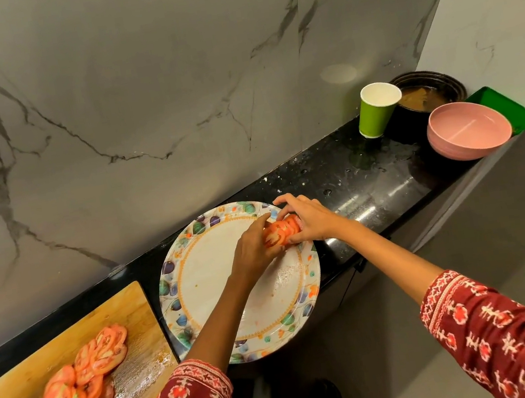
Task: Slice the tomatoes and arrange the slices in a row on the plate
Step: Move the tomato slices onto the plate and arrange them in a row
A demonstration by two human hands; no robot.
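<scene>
one plate (198,278), one cup (376,112), one board (15,382)

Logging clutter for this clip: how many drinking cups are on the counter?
1. A green paper cup stands at the counter's far right end by the wall, beside the dark pot. Others may be hidden.

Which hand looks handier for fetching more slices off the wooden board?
The left hand, probably. The cutting board with the remaining tomato slices lies on the person's left, beside the plate. The right hand would have to cross over the plate. Both currently hold a stack of slices.
</scene>
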